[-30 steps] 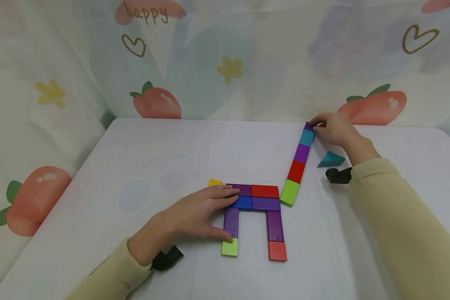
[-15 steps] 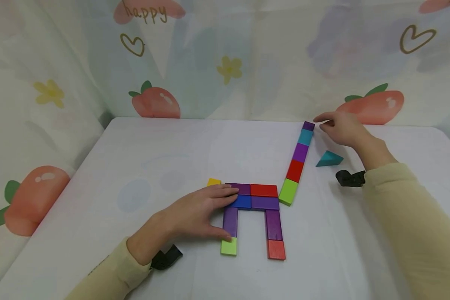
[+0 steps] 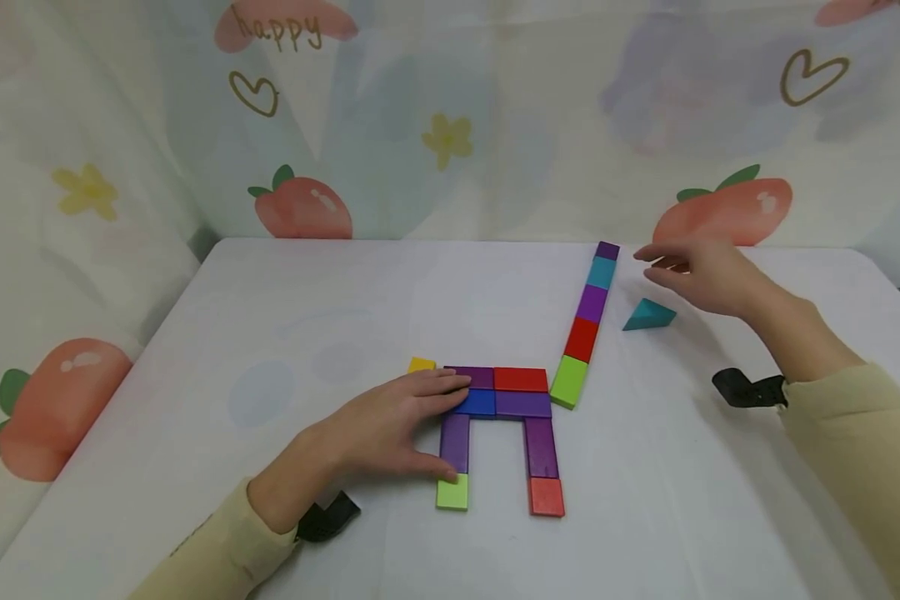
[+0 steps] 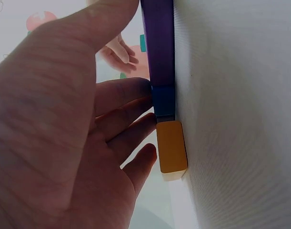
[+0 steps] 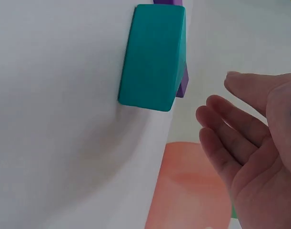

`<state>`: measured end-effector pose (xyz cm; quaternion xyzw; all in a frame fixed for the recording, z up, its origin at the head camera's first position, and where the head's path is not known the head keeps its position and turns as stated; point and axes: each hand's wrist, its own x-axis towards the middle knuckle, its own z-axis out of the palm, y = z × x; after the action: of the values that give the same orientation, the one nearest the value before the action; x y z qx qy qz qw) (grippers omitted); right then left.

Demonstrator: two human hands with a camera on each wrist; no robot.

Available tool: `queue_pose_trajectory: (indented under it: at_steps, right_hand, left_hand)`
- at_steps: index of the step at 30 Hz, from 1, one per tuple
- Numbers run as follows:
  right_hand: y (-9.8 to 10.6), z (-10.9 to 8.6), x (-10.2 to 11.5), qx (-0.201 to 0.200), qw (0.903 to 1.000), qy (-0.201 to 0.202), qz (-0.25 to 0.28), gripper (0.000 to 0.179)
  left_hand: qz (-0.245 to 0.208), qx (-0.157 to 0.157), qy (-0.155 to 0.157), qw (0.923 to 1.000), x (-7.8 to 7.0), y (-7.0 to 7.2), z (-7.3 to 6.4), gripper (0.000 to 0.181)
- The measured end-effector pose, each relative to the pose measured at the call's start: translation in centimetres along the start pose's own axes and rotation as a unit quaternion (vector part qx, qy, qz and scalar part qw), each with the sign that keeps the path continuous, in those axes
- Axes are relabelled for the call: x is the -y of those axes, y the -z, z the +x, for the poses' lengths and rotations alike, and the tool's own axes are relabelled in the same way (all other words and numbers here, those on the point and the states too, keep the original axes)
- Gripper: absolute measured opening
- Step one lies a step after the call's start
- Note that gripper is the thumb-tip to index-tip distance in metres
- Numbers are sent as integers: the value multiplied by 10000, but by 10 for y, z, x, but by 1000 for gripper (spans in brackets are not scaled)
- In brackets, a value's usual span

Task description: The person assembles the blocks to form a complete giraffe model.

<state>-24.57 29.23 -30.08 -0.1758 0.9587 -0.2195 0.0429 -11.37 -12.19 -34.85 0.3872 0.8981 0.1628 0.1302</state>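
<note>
My left hand [image 3: 378, 429] lies over the left side of a flat figure of coloured blocks, its outstretched fingers on the purple block [image 3: 480, 377] and blue block [image 3: 482, 402]. Its thumb touches the lower end of the left leg, by a light green block [image 3: 452, 493]. At the left wrist, a yellow block [image 4: 172, 147] sits beside the fingertips. My right hand [image 3: 708, 271] hovers with loosely bent fingers, holding nothing. To its left, a slanted row of blocks ends in a small dark purple block [image 3: 607, 250]. Just below the hand lies a teal triangular block [image 3: 649, 314].
The slanted row runs down through a red block [image 3: 582, 340] to a green block [image 3: 570, 382], close to the figure's right corner. A red block [image 3: 546, 497] ends the figure's right leg. A patterned cloth [image 3: 525, 167] hangs behind the white table [image 3: 307, 292].
My right hand has let go of the dark purple block at the row's top and drawn off to the right. The left hand keeps its place on the figure.
</note>
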Motion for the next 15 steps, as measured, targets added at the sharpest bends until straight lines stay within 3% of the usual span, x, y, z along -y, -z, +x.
queue_pose_trajectory:
  at_steps: [10, 15]
  right_hand:
    - [-10, -23, 0, 668, 9975, 141, -168, 46]
    - [-16, -24, -2, 705, 9969, 246, -254, 45]
  left_hand:
    - [6, -18, -11, 10000, 1, 0, -1, 92]
    - [-35, 15, 34, 10000, 0, 0, -2, 92]
